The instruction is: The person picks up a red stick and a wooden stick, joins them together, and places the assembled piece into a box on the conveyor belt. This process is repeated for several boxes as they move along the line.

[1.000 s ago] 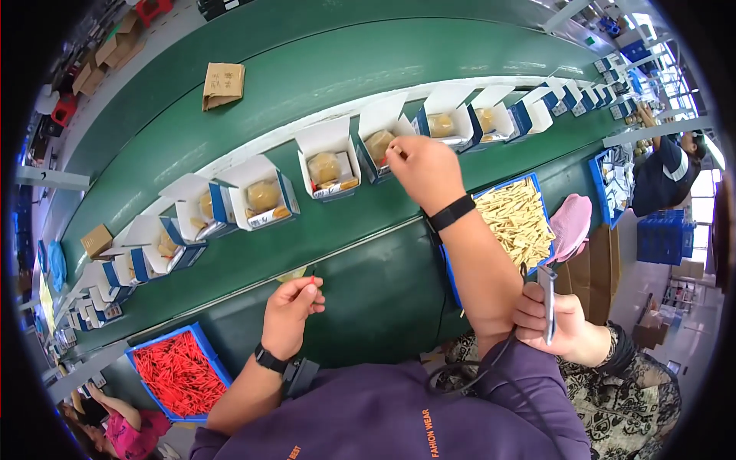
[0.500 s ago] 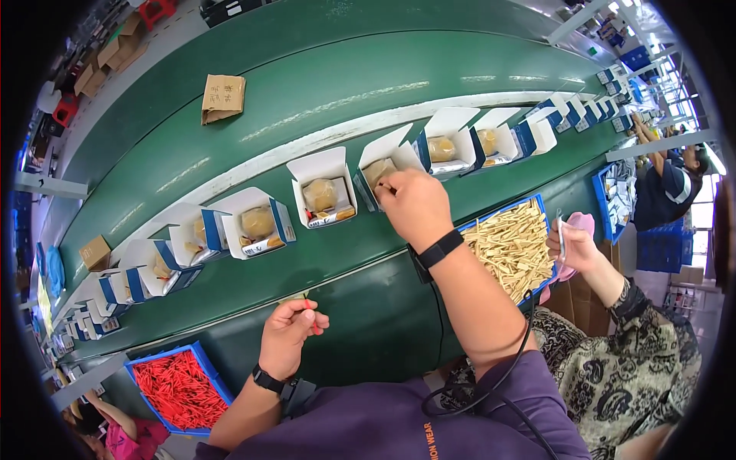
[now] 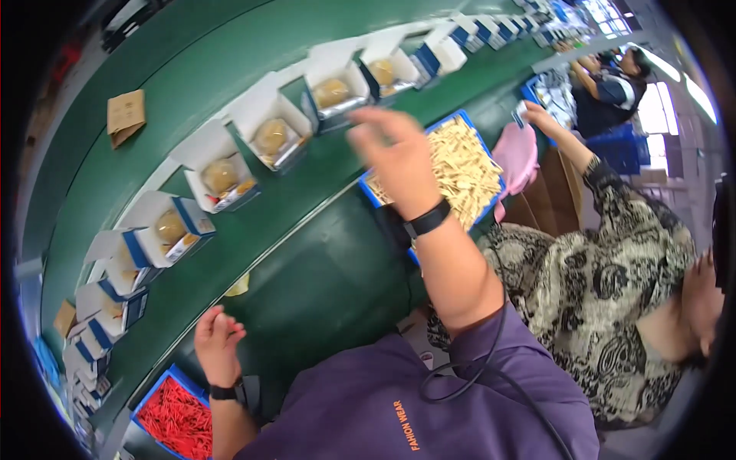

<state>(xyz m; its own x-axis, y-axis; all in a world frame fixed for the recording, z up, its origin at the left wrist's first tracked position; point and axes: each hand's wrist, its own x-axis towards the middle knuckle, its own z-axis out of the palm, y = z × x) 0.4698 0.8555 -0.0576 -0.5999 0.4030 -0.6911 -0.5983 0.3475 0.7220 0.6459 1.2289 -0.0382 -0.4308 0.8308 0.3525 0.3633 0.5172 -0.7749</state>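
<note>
My right hand (image 3: 399, 157), blurred by motion, is over the near edge of the green bench with its fingers stretched apart and nothing visible in them. Behind its fingertips stands an open white-and-blue carton (image 3: 349, 80) with a brownish round item (image 3: 331, 93) inside. Under and beside that hand lies a blue tray (image 3: 481, 136) of pale, slim wooden-looking pieces (image 3: 464, 169). My left hand (image 3: 218, 349) is closed near the bench edge; what it holds, if anything, is hidden. Next to its wrist sits a blue tray (image 3: 178, 373) of slim red pieces (image 3: 172, 414).
Several open cartons (image 3: 222, 180) with round items form a curved row along the green bench (image 3: 176, 100). A brown cardboard piece (image 3: 126, 117) lies behind them, a pale scrap (image 3: 238, 285) by the near edge. A co-worker in a patterned top (image 3: 590, 284) is at right, beside a pink cloth (image 3: 515, 159).
My right hand has left the carton it was reaching into, and its fingers have spread. The red piece seen in my left hand no longer shows. The whole view has shifted and turned.
</note>
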